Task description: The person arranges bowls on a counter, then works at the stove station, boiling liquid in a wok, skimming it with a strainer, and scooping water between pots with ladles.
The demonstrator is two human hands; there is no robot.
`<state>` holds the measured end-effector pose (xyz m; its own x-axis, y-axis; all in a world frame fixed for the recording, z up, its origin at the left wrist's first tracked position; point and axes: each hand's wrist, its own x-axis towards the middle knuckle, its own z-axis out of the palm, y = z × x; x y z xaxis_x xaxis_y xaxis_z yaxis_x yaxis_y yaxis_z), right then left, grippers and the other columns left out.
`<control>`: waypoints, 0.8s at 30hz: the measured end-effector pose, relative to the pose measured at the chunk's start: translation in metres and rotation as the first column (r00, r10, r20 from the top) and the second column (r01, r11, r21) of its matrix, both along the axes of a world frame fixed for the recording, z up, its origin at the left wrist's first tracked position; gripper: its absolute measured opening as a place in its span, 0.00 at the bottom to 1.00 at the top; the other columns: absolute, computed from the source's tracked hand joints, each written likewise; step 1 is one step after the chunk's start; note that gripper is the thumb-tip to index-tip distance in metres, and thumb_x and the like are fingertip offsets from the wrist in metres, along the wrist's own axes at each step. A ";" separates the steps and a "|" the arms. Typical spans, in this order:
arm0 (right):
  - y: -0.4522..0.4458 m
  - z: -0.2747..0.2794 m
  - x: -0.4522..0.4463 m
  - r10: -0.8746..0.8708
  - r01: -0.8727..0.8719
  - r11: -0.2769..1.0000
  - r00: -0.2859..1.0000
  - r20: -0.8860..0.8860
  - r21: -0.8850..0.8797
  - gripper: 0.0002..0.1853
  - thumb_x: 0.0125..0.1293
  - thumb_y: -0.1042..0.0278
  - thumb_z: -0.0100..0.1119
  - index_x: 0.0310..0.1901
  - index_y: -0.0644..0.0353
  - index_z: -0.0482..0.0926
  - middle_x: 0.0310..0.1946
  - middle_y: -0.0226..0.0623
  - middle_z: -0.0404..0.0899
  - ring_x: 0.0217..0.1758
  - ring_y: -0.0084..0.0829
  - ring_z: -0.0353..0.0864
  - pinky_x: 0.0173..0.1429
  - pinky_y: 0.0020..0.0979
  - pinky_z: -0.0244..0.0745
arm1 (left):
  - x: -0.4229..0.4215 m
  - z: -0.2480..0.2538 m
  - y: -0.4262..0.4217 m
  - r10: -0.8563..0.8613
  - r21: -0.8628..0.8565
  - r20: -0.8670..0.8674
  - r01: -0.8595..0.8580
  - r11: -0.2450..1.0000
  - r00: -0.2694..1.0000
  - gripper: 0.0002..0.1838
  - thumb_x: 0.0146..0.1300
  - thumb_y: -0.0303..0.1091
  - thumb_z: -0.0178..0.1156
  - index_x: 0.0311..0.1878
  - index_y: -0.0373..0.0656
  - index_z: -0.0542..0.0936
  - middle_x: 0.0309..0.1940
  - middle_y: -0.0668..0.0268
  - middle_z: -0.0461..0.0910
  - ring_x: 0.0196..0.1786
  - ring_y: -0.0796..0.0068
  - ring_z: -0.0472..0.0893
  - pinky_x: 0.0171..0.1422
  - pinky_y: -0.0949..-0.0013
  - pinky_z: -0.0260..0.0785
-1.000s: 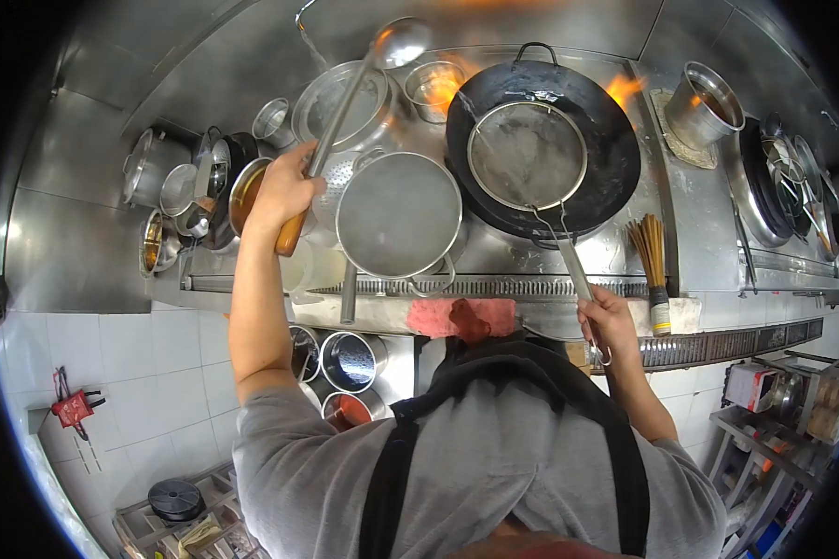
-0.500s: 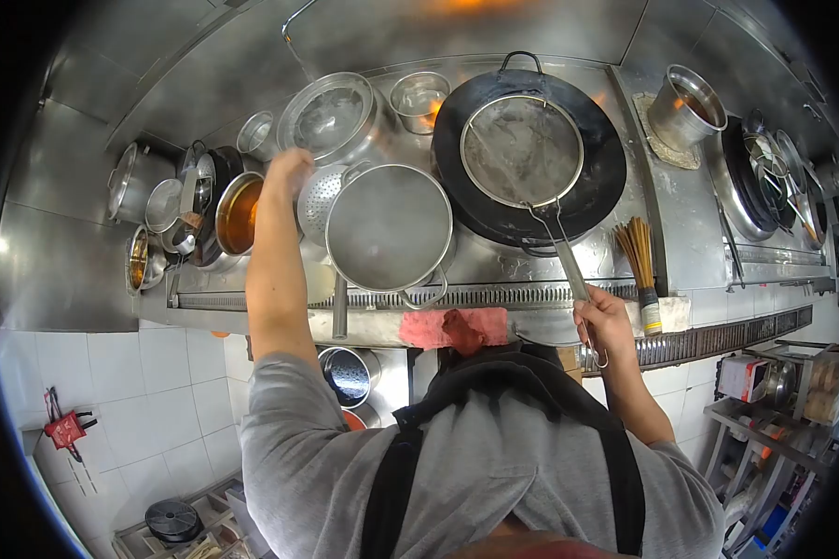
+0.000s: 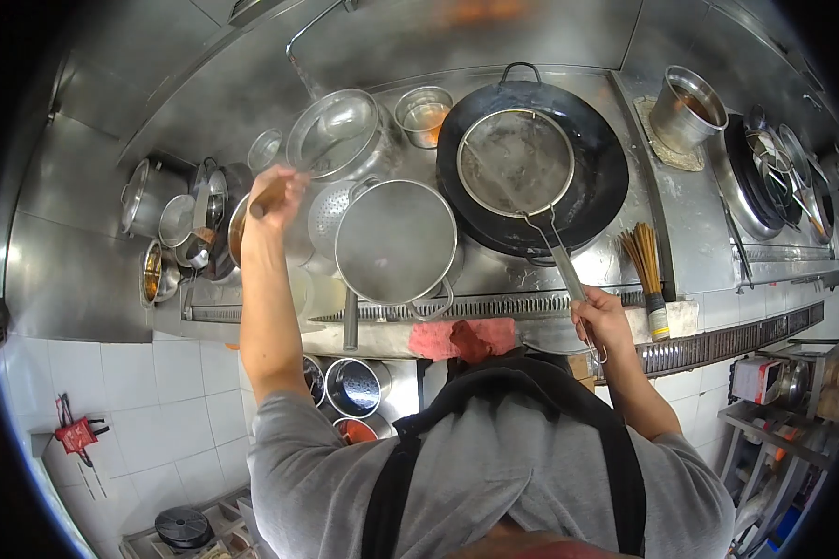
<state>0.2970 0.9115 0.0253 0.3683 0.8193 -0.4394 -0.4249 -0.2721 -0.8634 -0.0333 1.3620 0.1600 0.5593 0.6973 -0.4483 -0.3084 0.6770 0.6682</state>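
My right hand is folded around the near part of the long handle of a strainer; the fingers press on it, and the hook at the handle's end shows beside the palm. The strainer is round, with a thin metal rim and a fine mesh which looks grey and a little cloudy. Two bent wires join the rim to the flat metal handle. Its round part is over the black wok, more to the left side of it; whether the mesh touches the wok, I cannot tell.

My left hand is farther away, at the left, and its fingers are curled around a brown wooden handle. The other end of this tool I cannot make out with certainty. Near this hand, to the right, are a metal basin, a perforated skimmer and a two-handled pot, whose inside looks grey and hazy.
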 end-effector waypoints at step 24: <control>-0.026 0.003 -0.002 0.059 -0.061 0.996 0.997 -0.041 -0.060 0.12 0.64 0.71 0.58 0.46 0.68 0.77 0.20 0.29 0.76 0.11 0.19 0.70 0.14 0.20 0.58 | 0.024 0.059 -0.128 0.030 0.478 -0.801 0.607 0.634 0.598 0.36 0.43 0.21 0.58 0.63 0.25 0.68 0.28 0.58 0.80 0.24 0.72 0.78 0.28 0.71 0.68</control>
